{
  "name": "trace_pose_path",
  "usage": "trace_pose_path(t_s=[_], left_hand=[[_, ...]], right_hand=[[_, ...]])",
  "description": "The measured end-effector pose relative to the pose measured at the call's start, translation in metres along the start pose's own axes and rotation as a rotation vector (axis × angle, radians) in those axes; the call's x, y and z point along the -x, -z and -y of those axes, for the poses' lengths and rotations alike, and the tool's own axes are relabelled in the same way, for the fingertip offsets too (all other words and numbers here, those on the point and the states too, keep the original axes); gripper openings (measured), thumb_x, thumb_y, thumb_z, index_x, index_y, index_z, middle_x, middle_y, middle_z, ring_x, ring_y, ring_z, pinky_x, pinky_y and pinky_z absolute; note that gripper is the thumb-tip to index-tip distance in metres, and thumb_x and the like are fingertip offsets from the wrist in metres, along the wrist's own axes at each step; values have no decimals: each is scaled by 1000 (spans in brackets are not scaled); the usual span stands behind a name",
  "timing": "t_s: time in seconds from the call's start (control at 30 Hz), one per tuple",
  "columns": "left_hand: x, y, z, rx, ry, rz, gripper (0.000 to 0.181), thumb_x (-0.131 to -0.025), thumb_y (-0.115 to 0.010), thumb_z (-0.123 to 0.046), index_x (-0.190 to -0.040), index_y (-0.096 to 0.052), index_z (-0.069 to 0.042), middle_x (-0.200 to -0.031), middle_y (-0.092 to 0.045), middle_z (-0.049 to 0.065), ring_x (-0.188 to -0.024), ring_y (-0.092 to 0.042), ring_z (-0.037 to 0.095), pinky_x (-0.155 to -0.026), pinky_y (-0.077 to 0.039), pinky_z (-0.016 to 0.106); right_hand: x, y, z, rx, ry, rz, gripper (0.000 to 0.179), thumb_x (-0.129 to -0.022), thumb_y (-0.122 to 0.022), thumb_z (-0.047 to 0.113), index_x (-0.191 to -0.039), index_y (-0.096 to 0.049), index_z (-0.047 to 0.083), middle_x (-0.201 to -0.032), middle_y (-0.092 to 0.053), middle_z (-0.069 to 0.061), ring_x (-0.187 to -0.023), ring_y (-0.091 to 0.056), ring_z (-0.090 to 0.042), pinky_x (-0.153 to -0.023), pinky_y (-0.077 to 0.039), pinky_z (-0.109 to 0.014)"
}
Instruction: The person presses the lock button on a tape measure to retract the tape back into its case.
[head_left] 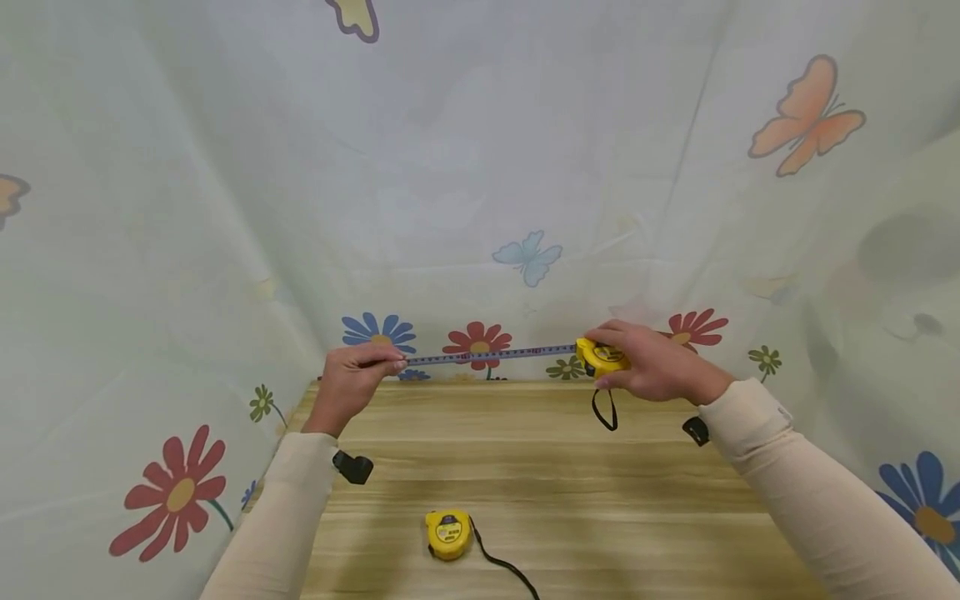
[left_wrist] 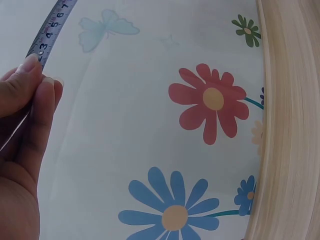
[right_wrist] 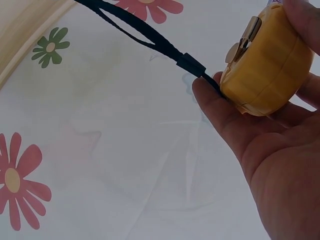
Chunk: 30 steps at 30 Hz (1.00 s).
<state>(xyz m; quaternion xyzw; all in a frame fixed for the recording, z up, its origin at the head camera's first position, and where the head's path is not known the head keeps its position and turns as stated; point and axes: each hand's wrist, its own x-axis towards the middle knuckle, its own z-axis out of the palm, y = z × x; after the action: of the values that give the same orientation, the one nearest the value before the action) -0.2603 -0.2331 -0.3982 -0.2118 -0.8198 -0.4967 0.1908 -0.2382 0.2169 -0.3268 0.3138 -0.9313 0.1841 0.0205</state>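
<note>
Between the two hands a pale measuring blade [head_left: 495,355] with dark numbers stretches nearly level, above the far edge of the table. My left hand [head_left: 358,372] pinches the blade's free end between thumb and fingers; in the left wrist view the blade [left_wrist: 49,34] runs up and away from the fingertips. My right hand [head_left: 652,360] grips the yellow tape measure [head_left: 602,357] that the blade comes out of. From its case [right_wrist: 270,62] a black wrist strap [right_wrist: 135,25] hangs loose. A second yellow tape measure [head_left: 448,534] lies on the table, nearer to me.
The wood-grain table [head_left: 480,450] meets a pale curtain [head_left: 465,167] printed with flowers and butterflies, which encloses the back and both sides. The second tape measure's black strap [head_left: 502,562] trails toward the front edge. Each wrist carries a black mount [head_left: 352,467].
</note>
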Motion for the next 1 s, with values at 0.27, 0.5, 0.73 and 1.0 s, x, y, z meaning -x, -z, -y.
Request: trace_pose_path(t_s=[0.27, 0.5, 0.73, 1.0], left_hand=[[1, -1, -1, -6, -5, -9, 11, -95, -76, -12, -101, -83, -4, -104, -80, 12, -92, -71, 1, -81, -58, 16], [1, -1, 0, 0, -15, -2, 10, -96, -76, -11, -100, -84, -7, -103, -80, 13, -91, -71, -1, -80, -59, 17], [1, -1, -3, 7, -9, 3, 10, -96, -76, -12, -102, -83, -7, -103, -80, 13, -90, -72, 1, -81, -59, 18], [2, -2, -5, 12, 9, 9, 10, -95, -77, -13, -101, -84, -10, -103, -80, 12, -90, -72, 1, -80, -60, 19]], right_hand=[[-2, 0, 3, -2, 10, -1, 60, -94, -79, 19, -146, -56, 2, -138, -61, -16, -104, -61, -21, -91, -57, -41], [0, 0, 3, 4, -2, 3, 61, -93, -80, 20, -146, -56, 3, -138, -61, -15, -104, -61, -21, -92, -58, -41], [-3, -1, 5, 1, 5, 6, 61, -94, -79, 22, -146, -56, 2, -139, -61, -15, -106, -62, -21, -93, -58, -42], [-1, -1, 6, 7, 4, 0, 61, -93, -80, 20, -146, -56, 2, -138, -61, -15, -106, -62, -22, -92, -58, -41]])
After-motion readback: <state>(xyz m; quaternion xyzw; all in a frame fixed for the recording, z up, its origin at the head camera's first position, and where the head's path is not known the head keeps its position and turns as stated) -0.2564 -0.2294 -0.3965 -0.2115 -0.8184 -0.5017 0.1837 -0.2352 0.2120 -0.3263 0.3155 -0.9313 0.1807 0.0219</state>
